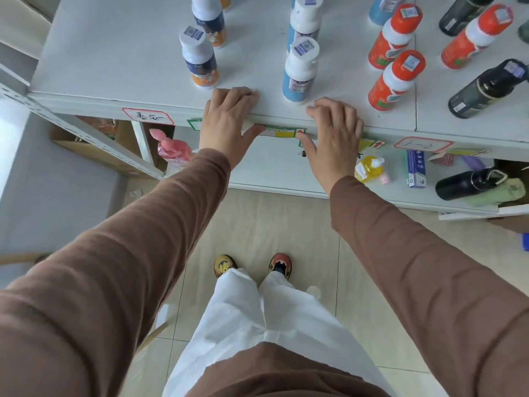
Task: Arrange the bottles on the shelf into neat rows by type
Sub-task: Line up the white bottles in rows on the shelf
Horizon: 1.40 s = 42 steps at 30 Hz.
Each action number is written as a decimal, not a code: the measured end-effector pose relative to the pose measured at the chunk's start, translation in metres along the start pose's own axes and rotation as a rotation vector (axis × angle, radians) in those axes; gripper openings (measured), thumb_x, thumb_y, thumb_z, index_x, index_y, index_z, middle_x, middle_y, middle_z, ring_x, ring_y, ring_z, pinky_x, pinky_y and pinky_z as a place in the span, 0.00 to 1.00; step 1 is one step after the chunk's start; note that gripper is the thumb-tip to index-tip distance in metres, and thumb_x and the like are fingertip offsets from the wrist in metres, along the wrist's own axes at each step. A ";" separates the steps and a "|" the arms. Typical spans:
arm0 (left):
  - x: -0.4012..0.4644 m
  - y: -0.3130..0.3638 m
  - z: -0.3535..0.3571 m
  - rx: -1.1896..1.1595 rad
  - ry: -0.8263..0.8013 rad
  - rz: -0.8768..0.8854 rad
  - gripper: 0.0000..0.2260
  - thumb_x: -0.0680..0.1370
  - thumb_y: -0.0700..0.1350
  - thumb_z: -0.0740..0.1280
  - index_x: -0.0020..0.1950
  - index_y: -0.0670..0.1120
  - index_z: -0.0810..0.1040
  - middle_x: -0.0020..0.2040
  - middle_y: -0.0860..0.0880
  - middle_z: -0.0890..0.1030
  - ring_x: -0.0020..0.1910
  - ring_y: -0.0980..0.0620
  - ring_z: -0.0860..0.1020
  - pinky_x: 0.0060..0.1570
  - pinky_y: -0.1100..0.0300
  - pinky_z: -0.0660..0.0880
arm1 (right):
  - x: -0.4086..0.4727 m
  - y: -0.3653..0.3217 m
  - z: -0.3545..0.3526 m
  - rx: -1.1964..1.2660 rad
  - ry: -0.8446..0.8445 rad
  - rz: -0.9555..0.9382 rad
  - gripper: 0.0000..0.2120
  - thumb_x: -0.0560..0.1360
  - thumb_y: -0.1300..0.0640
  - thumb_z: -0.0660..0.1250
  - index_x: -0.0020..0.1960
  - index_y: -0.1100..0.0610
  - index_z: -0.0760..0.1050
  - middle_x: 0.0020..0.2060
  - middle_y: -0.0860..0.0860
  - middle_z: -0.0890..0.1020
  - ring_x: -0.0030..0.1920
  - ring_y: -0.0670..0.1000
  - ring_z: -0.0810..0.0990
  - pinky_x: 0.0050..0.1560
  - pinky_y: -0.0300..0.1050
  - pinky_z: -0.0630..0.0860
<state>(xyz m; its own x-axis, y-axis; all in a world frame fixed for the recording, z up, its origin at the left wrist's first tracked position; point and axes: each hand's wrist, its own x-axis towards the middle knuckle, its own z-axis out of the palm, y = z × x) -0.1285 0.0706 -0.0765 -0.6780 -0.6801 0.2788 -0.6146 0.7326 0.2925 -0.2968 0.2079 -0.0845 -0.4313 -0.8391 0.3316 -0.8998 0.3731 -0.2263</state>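
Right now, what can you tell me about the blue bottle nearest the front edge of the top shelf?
The blue bottle stands upright on the white top shelf, close to its front edge. Its body looks like light blue plastic with a printed label; the upper part and cap are white, with a code sticker on top. Nothing touches it: the right hand rests on the edge just in front, apart. Another blue bottle stands behind.
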 end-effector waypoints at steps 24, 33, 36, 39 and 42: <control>0.068 0.066 -0.052 -1.254 -0.326 -0.643 0.14 0.79 0.51 0.55 0.57 0.47 0.75 0.49 0.46 0.79 0.48 0.50 0.76 0.50 0.57 0.72 | 0.156 -0.007 -0.119 0.498 -0.484 0.010 0.21 0.72 0.41 0.70 0.59 0.54 0.78 0.46 0.49 0.80 0.47 0.52 0.78 0.53 0.52 0.76; 0.077 0.074 -0.067 -1.429 -0.473 -0.641 0.18 0.83 0.54 0.52 0.61 0.46 0.75 0.51 0.44 0.82 0.49 0.48 0.79 0.58 0.51 0.74 | 0.172 0.000 -0.133 0.608 -0.484 0.105 0.20 0.70 0.37 0.71 0.46 0.55 0.80 0.34 0.45 0.77 0.34 0.46 0.74 0.42 0.44 0.72; 0.074 0.068 -0.063 -1.213 -0.400 -0.485 0.10 0.83 0.48 0.55 0.58 0.48 0.73 0.47 0.49 0.76 0.47 0.53 0.75 0.57 0.55 0.72 | 0.167 0.000 -0.131 0.521 -0.477 -0.030 0.15 0.71 0.45 0.72 0.54 0.52 0.80 0.42 0.46 0.79 0.43 0.48 0.76 0.49 0.42 0.72; 0.073 0.062 -0.061 -0.990 -0.383 -0.338 0.08 0.81 0.40 0.59 0.59 0.45 0.72 0.48 0.52 0.77 0.44 0.62 0.74 0.48 0.67 0.69 | 0.156 -0.005 -0.126 0.419 -0.498 -0.198 0.17 0.71 0.54 0.71 0.59 0.52 0.78 0.56 0.48 0.80 0.54 0.51 0.78 0.56 0.45 0.73; 0.073 0.055 -0.058 -0.654 -0.364 -0.243 0.12 0.79 0.39 0.62 0.62 0.42 0.73 0.56 0.50 0.78 0.55 0.56 0.75 0.54 0.66 0.67 | 0.146 -0.008 -0.113 0.312 -0.518 -0.297 0.19 0.71 0.56 0.69 0.62 0.51 0.77 0.60 0.51 0.77 0.59 0.54 0.75 0.56 0.47 0.71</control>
<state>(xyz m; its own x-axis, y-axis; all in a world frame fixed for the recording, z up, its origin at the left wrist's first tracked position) -0.1883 0.0598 0.0126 -0.7140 -0.6848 -0.1455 -0.4766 0.3232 0.8176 -0.3595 0.1272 0.0692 -0.0112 -0.9990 -0.0443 -0.8804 0.0309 -0.4733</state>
